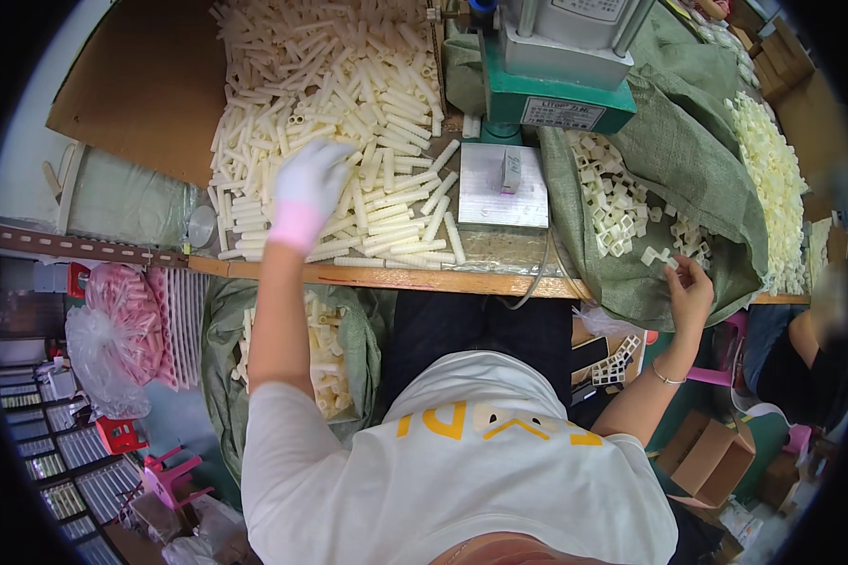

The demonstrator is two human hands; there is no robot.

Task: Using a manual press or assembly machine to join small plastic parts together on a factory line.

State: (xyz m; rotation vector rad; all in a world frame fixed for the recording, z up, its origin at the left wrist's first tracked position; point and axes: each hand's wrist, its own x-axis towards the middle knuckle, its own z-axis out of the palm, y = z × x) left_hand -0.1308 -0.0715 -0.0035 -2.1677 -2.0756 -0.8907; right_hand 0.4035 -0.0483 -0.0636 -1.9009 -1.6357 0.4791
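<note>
1. Grip: bare right hand (690, 294) had thumb and fingertips nearly together on a white angled piece (652, 255), apparently a light pinch at one end, probably because so small a part left little to hold.
2. Gloved left hand (313, 184) lay over the pale tubes (400, 229), fingers part-bent and pointing far and right. Could not tell whether it had hold of one; the fingertips were lost among the heap.
3. Pinched piece was at the near side of the right-hand green sack (693, 174), just beside more loose angled pieces (615, 226). Sack lay spread open, presumably for easy picking.
4. Tubes covered the left of the table (424, 280), reaching to its near edge, likely for left-hand reach.
5. Between the two supplies: metal plate (485, 202) bearing a small upright block (510, 172), beneath a green press (504, 89). Neither hand touched it.
</note>
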